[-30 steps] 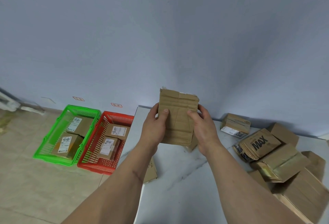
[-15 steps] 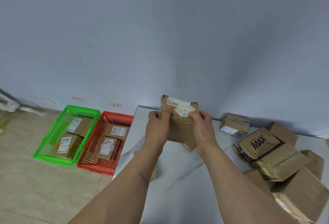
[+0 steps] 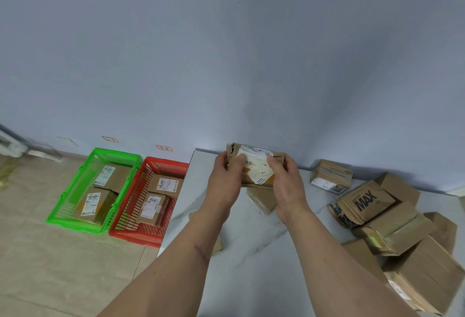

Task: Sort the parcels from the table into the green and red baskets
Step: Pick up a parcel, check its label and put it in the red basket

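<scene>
I hold a brown cardboard parcel (image 3: pixel 255 165) with a white label facing me above the white table (image 3: pixel 251 253). My left hand (image 3: pixel 225 180) grips its left side and my right hand (image 3: pixel 285 183) grips its right side, thumbs on the label. On the floor to the left stand the green basket (image 3: pixel 75 191) and, beside it, the red basket (image 3: pixel 130 206), each with two labelled parcels inside. A small parcel (image 3: pixel 261 199) lies on the table under my hands.
A heap of brown parcels and kraft bags (image 3: pixel 392 218) covers the table's right side, with one labelled box (image 3: pixel 331 175) by the wall. Another parcel (image 3: pixel 216 243) peeks from under my left forearm. Small tags (image 3: pixel 164 148) are stuck on the wall above the baskets.
The parcel was turned over in my hands: its plain brown side faced me before, and now the white label faces me. It also dropped lower.
</scene>
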